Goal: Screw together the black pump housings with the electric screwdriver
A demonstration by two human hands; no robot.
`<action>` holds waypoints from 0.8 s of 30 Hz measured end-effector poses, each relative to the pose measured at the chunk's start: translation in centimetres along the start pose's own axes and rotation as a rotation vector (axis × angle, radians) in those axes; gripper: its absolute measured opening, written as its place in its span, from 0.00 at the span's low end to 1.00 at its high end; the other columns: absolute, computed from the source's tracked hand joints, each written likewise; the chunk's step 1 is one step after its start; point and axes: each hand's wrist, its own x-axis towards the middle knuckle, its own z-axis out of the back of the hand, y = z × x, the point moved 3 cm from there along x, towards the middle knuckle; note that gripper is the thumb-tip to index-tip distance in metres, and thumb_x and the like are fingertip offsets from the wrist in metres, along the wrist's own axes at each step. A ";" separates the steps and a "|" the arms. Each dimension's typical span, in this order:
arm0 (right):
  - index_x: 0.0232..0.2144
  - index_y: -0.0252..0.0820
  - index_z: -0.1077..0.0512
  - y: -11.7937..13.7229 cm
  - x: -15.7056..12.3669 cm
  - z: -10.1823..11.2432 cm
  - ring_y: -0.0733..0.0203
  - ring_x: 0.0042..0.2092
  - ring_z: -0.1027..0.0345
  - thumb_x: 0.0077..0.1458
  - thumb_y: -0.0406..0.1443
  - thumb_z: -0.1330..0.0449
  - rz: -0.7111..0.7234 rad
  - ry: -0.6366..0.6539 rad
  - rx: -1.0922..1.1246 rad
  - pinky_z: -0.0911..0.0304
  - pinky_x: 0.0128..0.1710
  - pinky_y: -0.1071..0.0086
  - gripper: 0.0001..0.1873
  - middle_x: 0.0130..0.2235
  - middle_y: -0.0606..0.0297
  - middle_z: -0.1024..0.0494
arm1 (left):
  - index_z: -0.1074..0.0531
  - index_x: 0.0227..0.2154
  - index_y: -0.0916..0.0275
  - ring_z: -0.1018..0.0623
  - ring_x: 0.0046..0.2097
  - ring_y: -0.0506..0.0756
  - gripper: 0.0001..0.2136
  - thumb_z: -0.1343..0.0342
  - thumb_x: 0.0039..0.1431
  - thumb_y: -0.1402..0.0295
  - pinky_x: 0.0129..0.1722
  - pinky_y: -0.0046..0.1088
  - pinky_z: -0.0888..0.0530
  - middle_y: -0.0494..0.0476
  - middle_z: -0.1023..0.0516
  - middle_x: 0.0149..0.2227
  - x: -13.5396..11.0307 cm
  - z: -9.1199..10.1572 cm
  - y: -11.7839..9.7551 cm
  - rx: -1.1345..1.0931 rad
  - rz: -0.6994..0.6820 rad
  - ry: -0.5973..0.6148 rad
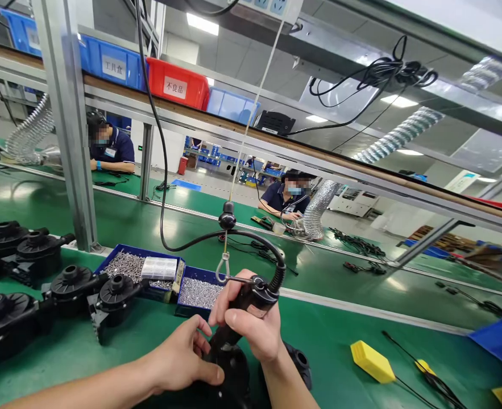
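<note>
My right hand (261, 332) is wrapped round a black electric screwdriver (247, 295), which hangs by a hook from a cord and has a black cable at its top. The screwdriver points down at a black plastic blower housing (235, 375). My left hand (182, 352) grips that housing's side, with its thumb on top and its fingers curled behind. The screwdriver's tip is hidden. Beside my right wrist, part of another black piece (301, 363) shows. Just beyond my hands stand a blue bin of small screws (197, 292) and a blue bin of longer screws (123, 264).
Several black blower housings (116, 295) stand at the left. Yellow-ended tools with cables (372, 362) lie at the right near a blue bin (500, 341). A metal post (65, 125) and a shelf with a red bin (178, 84) rise ahead. Two people sit across the bench.
</note>
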 end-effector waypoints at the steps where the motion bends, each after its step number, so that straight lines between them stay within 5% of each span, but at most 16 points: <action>1: 0.34 0.46 0.29 -0.3 0.0 0.0 0.58 0.22 0.28 0.52 0.43 0.24 -0.021 0.002 0.024 0.32 0.24 0.66 0.18 0.24 0.68 0.22 | 0.36 0.40 0.57 0.34 0.34 0.51 0.30 0.25 0.34 0.69 0.35 0.30 0.38 0.42 0.29 0.32 -0.1 -0.1 -0.1 0.007 -0.030 0.009; 7: 0.32 0.47 0.32 -0.9 -0.1 0.3 0.63 0.17 0.35 0.47 0.44 0.22 -0.059 0.026 0.093 0.41 0.19 0.71 0.23 0.20 0.75 0.29 | 0.36 0.39 0.56 0.35 0.35 0.51 0.27 0.26 0.37 0.68 0.37 0.30 0.37 0.43 0.29 0.34 -0.5 0.0 -0.3 0.068 -0.082 0.027; 19: 0.34 0.47 0.30 -0.3 0.0 0.8 0.56 0.22 0.26 0.45 0.42 0.21 -0.090 0.113 0.162 0.30 0.27 0.64 0.22 0.23 0.69 0.22 | 0.35 0.45 0.57 0.29 0.42 0.55 0.30 0.26 0.39 0.67 0.41 0.31 0.33 0.47 0.26 0.39 -0.7 0.7 -0.6 0.141 -0.111 0.071; 24: 0.36 0.47 0.29 0.8 0.1 0.9 0.49 0.30 0.21 0.49 0.41 0.25 -0.069 0.128 0.042 0.27 0.34 0.57 0.18 0.26 0.65 0.18 | 0.34 0.48 0.57 0.22 0.42 0.59 0.18 0.37 0.55 0.67 0.42 0.34 0.29 0.54 0.21 0.42 -1.2 2.9 -2.9 0.400 -0.198 0.049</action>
